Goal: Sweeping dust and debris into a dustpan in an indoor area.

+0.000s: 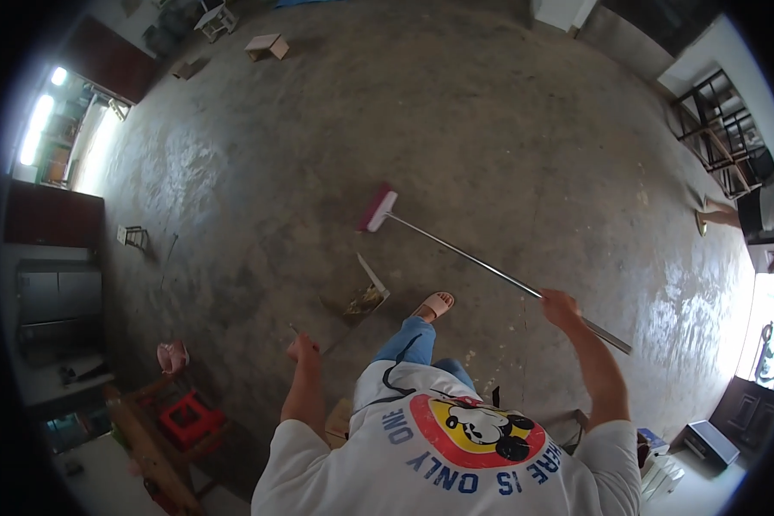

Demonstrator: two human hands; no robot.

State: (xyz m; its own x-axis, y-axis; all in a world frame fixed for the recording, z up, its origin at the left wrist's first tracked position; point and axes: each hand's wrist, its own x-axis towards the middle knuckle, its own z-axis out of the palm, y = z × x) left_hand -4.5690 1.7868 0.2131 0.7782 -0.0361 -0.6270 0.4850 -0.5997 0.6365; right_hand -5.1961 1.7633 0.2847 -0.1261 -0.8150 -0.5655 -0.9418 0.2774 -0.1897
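Observation:
My right hand (pixel 561 310) is closed around the silver pole of a broom (pixel 464 252). The pole slants up and left to a white head with maroon bristles on the floor, and its free end sticks out behind my hand. Left of my feet lies a dustpan (pixel 365 299) with a pale edge and some yellowish debris in it. A thin dark handle seems to run from the dustpan toward my left hand (pixel 303 347), which is closed on it; the grip itself is small and partly hidden. The broom head rests beyond the dustpan, apart from it.
Small stools (pixel 268 46) stand far left, another stool (pixel 132 236) nearer. Pink shoes (pixel 172 357) and a red plastic stool (pixel 192 418) sit at lower left beside a wooden bench (pixel 150 439). A stacked dark frame (pixel 721 129) and another person (pixel 757 211) are at right.

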